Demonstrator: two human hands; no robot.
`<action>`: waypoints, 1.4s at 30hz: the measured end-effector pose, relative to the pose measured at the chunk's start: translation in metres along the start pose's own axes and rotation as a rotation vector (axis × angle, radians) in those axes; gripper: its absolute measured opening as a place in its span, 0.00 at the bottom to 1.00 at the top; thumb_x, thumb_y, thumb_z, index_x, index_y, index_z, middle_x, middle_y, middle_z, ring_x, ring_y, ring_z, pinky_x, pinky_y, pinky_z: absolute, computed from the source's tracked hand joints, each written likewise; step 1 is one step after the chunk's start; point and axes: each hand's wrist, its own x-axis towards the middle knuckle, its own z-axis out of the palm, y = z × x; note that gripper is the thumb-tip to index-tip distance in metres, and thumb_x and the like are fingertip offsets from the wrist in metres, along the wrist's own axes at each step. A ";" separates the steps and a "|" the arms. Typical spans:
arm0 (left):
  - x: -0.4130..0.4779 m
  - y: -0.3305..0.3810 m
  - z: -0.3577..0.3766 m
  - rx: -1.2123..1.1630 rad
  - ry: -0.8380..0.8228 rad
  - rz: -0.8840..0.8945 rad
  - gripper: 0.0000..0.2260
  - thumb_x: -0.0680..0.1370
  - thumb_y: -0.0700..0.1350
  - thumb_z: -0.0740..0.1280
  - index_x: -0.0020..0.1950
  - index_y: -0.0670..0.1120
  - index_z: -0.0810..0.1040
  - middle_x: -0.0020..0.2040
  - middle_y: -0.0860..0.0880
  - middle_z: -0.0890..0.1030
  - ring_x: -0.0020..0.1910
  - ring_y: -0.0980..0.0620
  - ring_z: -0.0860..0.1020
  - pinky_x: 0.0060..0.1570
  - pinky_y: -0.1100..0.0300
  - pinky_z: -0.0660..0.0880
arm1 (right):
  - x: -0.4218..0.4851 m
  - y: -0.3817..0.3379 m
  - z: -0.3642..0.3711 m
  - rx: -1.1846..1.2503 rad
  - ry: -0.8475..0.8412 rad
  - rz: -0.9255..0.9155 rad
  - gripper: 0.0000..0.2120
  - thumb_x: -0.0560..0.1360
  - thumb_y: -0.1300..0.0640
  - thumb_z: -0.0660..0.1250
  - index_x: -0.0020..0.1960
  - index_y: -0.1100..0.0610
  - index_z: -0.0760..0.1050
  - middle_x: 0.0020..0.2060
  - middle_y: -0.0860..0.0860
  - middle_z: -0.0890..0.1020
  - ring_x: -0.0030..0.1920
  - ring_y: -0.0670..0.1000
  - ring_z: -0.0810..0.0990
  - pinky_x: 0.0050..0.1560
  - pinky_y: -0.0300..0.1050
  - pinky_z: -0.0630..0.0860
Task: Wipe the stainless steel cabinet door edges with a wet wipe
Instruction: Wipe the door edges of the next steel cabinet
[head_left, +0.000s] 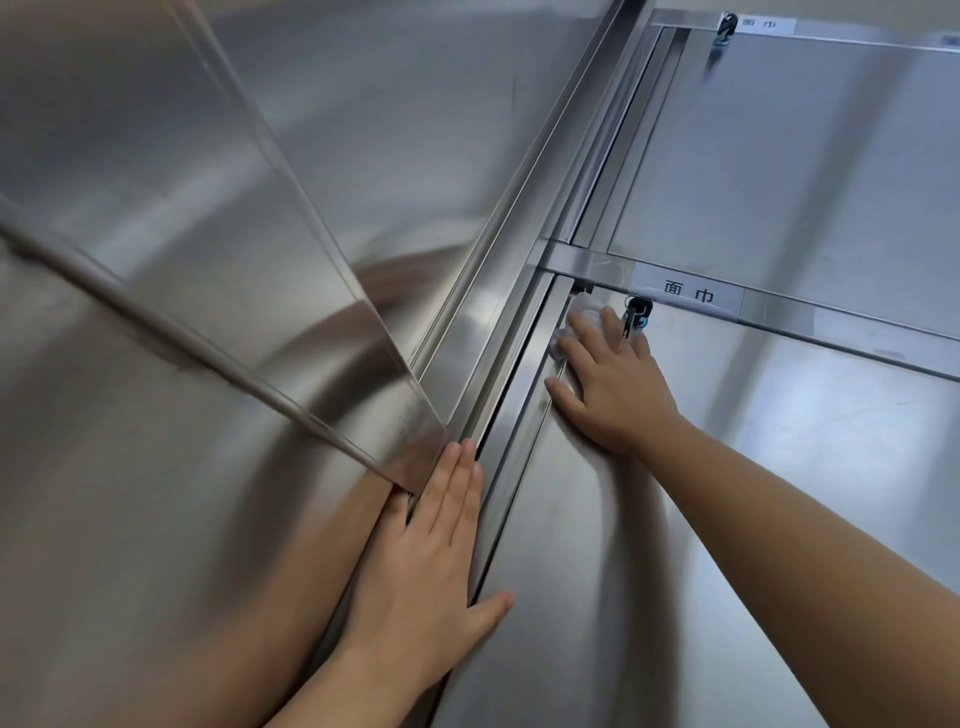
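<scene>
1. Your left hand (431, 551) lies flat on the frame (511, 415) beside the lower door (727, 493), fingers straight, holding nothing
2. Your right hand (610, 387) is spread flat on that door, fingers pressing the white wipe (579, 319) against its upper left corner, by the edge
3. Just beside the wipe, a key (635, 314) hangs under a label (688, 295)
4. Farther up, the upper door (779, 156) carries a second key (725, 26)

Our left grip (426, 561) lies flat, fingers straight and together, thumb spread out to the right. Our right grip (608, 384) sits farther up, arm outstretched, fingers spread and pressed flat.
</scene>
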 end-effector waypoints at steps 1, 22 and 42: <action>0.000 0.000 0.000 -0.002 -0.003 0.000 0.46 0.55 0.67 0.74 0.64 0.38 0.75 0.67 0.40 0.71 0.66 0.44 0.71 0.49 0.49 0.77 | -0.003 -0.001 0.001 -0.007 0.008 -0.017 0.26 0.78 0.41 0.51 0.71 0.54 0.60 0.75 0.50 0.55 0.75 0.57 0.46 0.69 0.56 0.50; -0.002 -0.001 0.004 0.025 0.050 0.015 0.47 0.56 0.66 0.75 0.65 0.36 0.72 0.68 0.39 0.69 0.66 0.42 0.70 0.54 0.48 0.62 | 0.011 -0.008 0.001 0.024 0.002 0.140 0.25 0.79 0.44 0.49 0.72 0.54 0.57 0.76 0.52 0.48 0.75 0.58 0.47 0.71 0.56 0.48; -0.008 -0.001 0.004 0.070 -0.005 0.022 0.46 0.60 0.66 0.73 0.68 0.37 0.69 0.70 0.40 0.67 0.68 0.43 0.67 0.60 0.46 0.61 | -0.027 -0.025 0.010 0.054 0.051 0.058 0.25 0.78 0.43 0.50 0.72 0.52 0.61 0.76 0.53 0.50 0.75 0.58 0.44 0.71 0.55 0.42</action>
